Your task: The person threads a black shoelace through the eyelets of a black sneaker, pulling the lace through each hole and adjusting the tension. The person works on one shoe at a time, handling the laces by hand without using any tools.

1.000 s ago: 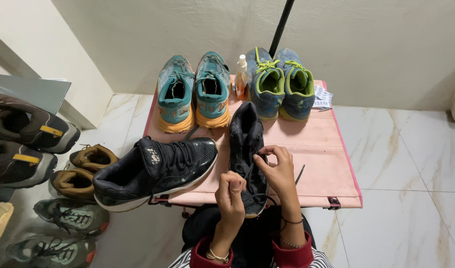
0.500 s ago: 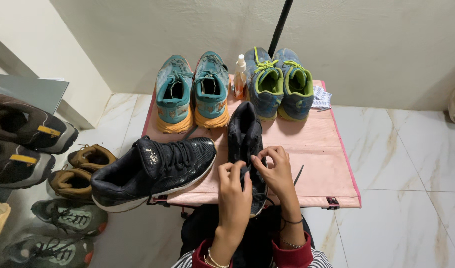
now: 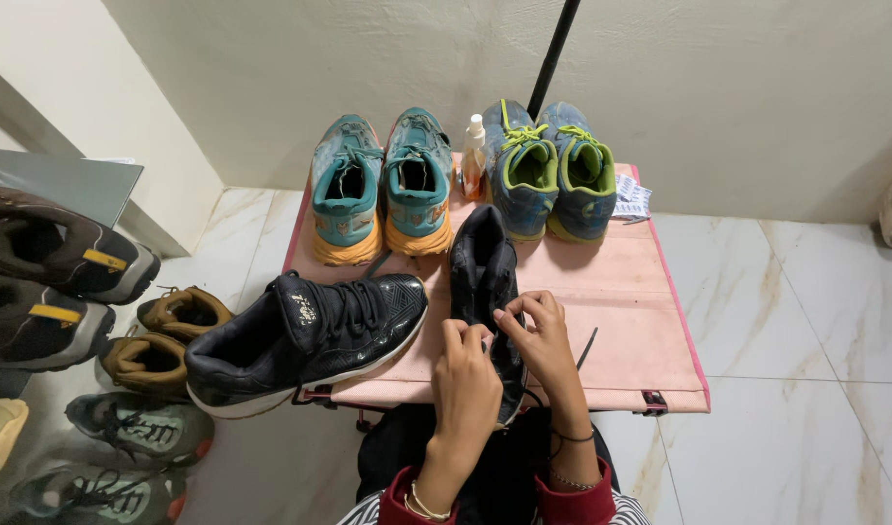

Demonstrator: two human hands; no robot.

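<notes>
A black shoe [image 3: 483, 262] lies lengthwise on the pink low table [image 3: 621, 311], its heel pointing away from me. My left hand [image 3: 465, 374] and my right hand [image 3: 540, 335] are both over its front part, fingers pinching its black lace. A loose lace end [image 3: 587, 347] trails on the table to the right. The matching black shoe [image 3: 305, 335] lies on its side at the table's left front corner, apart from my hands.
At the table's back stand a teal and orange pair [image 3: 383, 185], a small spray bottle [image 3: 474, 158] and a blue and green pair [image 3: 548, 170]. A black pole [image 3: 553, 49] rises behind. Several shoes [image 3: 67, 321] lie on shelves and floor at left.
My left hand has moved up along the shoe to meet the right hand at the laces. The shoes on the table have not moved.
</notes>
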